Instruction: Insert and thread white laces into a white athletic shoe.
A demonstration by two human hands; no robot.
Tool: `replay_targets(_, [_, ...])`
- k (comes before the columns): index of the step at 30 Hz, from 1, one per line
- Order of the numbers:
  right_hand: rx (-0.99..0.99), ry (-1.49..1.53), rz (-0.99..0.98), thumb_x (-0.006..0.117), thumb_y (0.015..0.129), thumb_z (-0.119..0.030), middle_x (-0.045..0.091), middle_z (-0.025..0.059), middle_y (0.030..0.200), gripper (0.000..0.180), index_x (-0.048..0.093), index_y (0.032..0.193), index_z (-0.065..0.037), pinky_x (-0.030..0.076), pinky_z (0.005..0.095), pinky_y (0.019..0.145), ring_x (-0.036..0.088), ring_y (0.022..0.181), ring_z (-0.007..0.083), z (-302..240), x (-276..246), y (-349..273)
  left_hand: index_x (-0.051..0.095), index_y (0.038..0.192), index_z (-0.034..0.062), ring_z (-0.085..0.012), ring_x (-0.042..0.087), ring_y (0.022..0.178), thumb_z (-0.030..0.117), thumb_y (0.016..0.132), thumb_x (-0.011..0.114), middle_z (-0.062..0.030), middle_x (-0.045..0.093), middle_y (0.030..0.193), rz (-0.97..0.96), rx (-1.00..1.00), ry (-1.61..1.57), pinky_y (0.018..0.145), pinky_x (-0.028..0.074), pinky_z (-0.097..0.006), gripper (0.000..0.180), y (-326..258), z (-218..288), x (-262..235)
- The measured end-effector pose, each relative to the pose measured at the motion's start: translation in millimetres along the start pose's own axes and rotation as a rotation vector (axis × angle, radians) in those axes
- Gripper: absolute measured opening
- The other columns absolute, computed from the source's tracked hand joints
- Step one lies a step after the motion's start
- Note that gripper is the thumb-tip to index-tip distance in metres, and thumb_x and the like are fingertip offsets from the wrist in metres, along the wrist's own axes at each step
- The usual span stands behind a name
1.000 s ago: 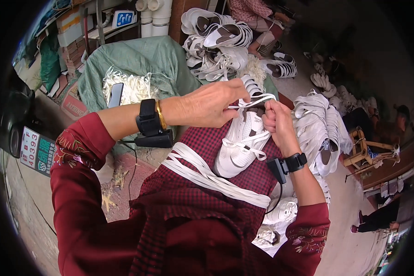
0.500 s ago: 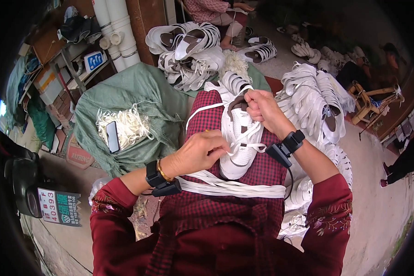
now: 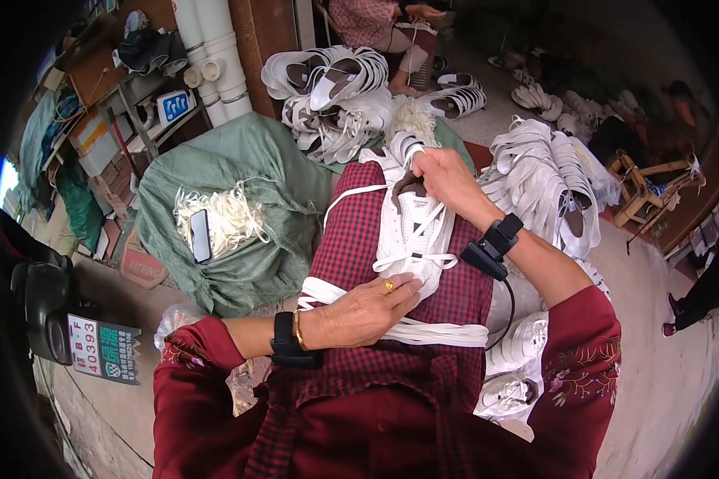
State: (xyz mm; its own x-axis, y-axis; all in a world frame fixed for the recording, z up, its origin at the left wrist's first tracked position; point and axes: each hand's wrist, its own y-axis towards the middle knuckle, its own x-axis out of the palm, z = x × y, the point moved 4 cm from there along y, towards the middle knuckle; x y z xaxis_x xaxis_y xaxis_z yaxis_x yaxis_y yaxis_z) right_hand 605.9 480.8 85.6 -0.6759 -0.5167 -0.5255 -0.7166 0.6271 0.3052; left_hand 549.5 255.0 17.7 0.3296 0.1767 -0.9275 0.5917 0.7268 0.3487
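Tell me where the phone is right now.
In the head view the phone lies left of centre on a pile of white laces atop the green sack, left of the person's lap and the white shoe.

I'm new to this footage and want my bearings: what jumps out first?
A white lace-up sneaker lies on the person's checked red lap at centre, the right hand at its tongue and the left hand at its toe. Heaps of white shoes lie to the right, and a green sack with white laces on top sits to the left.
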Motion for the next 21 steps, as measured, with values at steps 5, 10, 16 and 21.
replay_targets(5, [-0.615, -0.391, 0.292, 0.042, 0.099, -0.031, 0.05, 0.019, 0.066, 0.04, 0.054, 0.083, 0.003, 0.044, 0.0417, 0.062, 0.049, 0.06, 0.033, -63, -52, 68, 0.055, 0.131, -0.0087, -0.0359, 0.043, 0.138, 0.004, 0.076, 0.066, -0.0226, 0.047, 0.143, -0.106, 0.02, 0.053, 0.114, 0.041, -0.041, 0.057, 0, -10, 18])
replay_targets(10, [-0.679, -0.454, 0.372, 0.045, 0.098, -0.033, 0.047, 0.0112, 0.059, 0.04, 0.056, 0.08, 0.001, 0.04, 0.0382, 0.056, 0.048, 0.053, 0.0218, -104, -77, 73, 0.06, 0.128, -0.003, -0.0358, 0.049, 0.129, 0.006, 0.076, 0.07, -0.0198, 0.048, 0.142, -0.088, -0.008, -0.056, 0.109, 0.044, -0.041, 0.053, 1, -16, 11])
replay_targets(16, [-0.168, -0.018, 0.155, 0.048, 0.095, -0.03, 0.048, 0.0036, 0.057, 0.036, 0.06, 0.08, 0.0, 0.034, 0.0307, 0.049, 0.041, 0.048, 0.0122, -90, -103, 45, 0.069, 0.099, 0.0001, -0.0263, 0.069, 0.079, 0.005, 0.084, 0.075, -0.0089, 0.07, 0.083, 0.473, -0.194, -0.325, 0.078, 0.055, -0.036, 0.017, 19, -41, -18])
replay_targets(21, [-0.163, 0.194, 0.01, 0.048, 0.102, -0.031, 0.037, -0.0077, 0.057, 0.035, 0.058, 0.085, -0.002, 0.024, 0.0225, 0.045, 0.03, 0.048, 0.0027, -133, -68, 8, 0.062, 0.096, -0.0008, -0.0136, 0.065, 0.067, 0.004, 0.082, 0.077, -0.0075, 0.065, 0.078, 0.452, -0.527, -0.465, 0.062, 0.054, -0.029, 0.021, 21, -63, -8])
